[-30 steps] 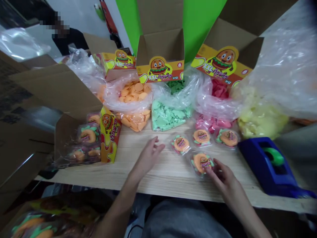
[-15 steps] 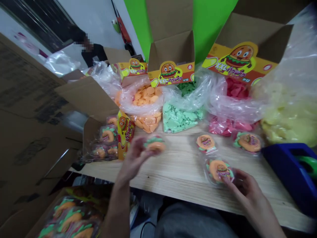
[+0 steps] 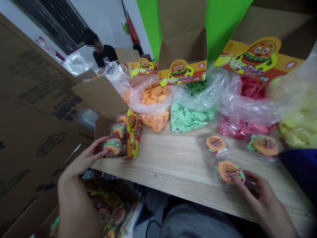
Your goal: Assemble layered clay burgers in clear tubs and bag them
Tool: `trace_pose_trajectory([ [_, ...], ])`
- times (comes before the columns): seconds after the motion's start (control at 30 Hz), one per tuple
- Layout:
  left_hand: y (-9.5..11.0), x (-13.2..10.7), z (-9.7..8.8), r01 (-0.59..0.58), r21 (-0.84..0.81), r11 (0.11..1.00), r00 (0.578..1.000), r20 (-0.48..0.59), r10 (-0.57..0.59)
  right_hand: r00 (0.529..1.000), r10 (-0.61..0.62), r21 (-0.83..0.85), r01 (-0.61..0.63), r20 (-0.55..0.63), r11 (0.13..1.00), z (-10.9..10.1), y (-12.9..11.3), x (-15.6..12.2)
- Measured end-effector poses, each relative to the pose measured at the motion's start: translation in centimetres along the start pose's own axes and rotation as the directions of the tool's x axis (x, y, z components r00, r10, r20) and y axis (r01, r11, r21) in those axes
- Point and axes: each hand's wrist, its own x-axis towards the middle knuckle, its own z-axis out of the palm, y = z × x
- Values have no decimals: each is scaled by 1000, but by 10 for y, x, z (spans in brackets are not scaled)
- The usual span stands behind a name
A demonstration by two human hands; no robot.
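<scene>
My left hand (image 3: pixel 85 158) grips a clear-wrapped burger-shaped gummy packet (image 3: pixel 112 147) at the mouth of an open display box (image 3: pixel 132 132), which holds similar packets (image 3: pixel 118 131) standing in a row. My right hand (image 3: pixel 259 198) rests its fingers on the edge of another wrapped gummy packet (image 3: pixel 229 172) on the wooden table (image 3: pixel 173 162). Two more wrapped packets (image 3: pixel 216 144) lie just beyond it, with the farther one (image 3: pixel 263 146) to the right.
Plastic bags of orange (image 3: pixel 151 99), green (image 3: pixel 190 117), pink (image 3: pixel 244 112) and yellow (image 3: pixel 297 122) gummy pieces line the far side, before open burger-printed boxes (image 3: pixel 182 59). A blue tape dispenser (image 3: pixel 300 168) stands at right. Cardboard (image 3: pixel 37 99) fills the left; a person (image 3: pixel 101 53) stands behind.
My left hand has carried its gummy packet leftward from above the table to the display box. The view has swung, shifting the table scene to the right. My right hand stays on its packet.
</scene>
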Motion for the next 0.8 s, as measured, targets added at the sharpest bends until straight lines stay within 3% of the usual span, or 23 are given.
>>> trace_pose_trajectory([
  [0.1, 0, 1, 0, 8, 212, 977, 999, -39, 1, 999, 26, 42, -25, -18, 999, 2, 0, -1],
  [0.17, 6, -2, 10, 26, 313, 949, 990, -142, 20, 997, 54, 149, -45, -57, 988, 6, -4, -4],
  [0.23, 17, -9, 32, 22, 374, 927, 934, -338, 114, 997, 39, 306, -15, -72, 952, 12, -10, -10],
  [0.3, 35, -20, 65, -56, 362, 931, 852, -468, 233, 1000, -20, 428, 17, 1, 904, 19, -20, -19],
  [0.33, 46, -27, 84, -130, 290, 948, 860, -443, 254, 996, -61, 464, 21, 72, 886, 22, -27, -25],
  [0.37, 59, -35, 103, -197, 178, 964, 910, -334, 248, 982, -110, 489, 20, 155, 872, 26, -34, -31],
  [0.4, 73, -43, 120, -231, 46, 972, 957, -167, 235, 961, -155, 506, 18, 230, 862, 30, -43, -38],
  [0.43, 87, -50, 136, -246, -86, 965, 968, 19, 249, 939, -196, 523, 20, 283, 852, 35, -51, -45],
  [0.5, 114, -61, 159, -237, -250, 939, 902, 302, 308, 908, -257, 554, 32, 332, 832, 45, -66, -58],
  [0.6, 143, -67, 172, -220, -221, 950, 796, 522, 306, 864, -335, 558, 78, 376, 826, 56, -78, -69],
  [0.67, 147, -63, 164, -238, -159, 958, 772, 568, 286, 801, -446, 530, 195, 400, 826, 57, -77, -69],
  [0.7, 145, -59, 155, -252, -143, 957, 779, 557, 288, 780, -491, 496, 273, 387, 824, 55, -74, -66],
  [0.77, 135, -45, 124, -300, -103, 948, 853, 417, 315, 786, -544, 385, 423, 296, 820, 46, -63, -56],
  [0.8, 127, -35, 102, -319, -62, 946, 902, 286, 323, 810, -539, 315, 463, 229, 829, 39, -55, -50],
])
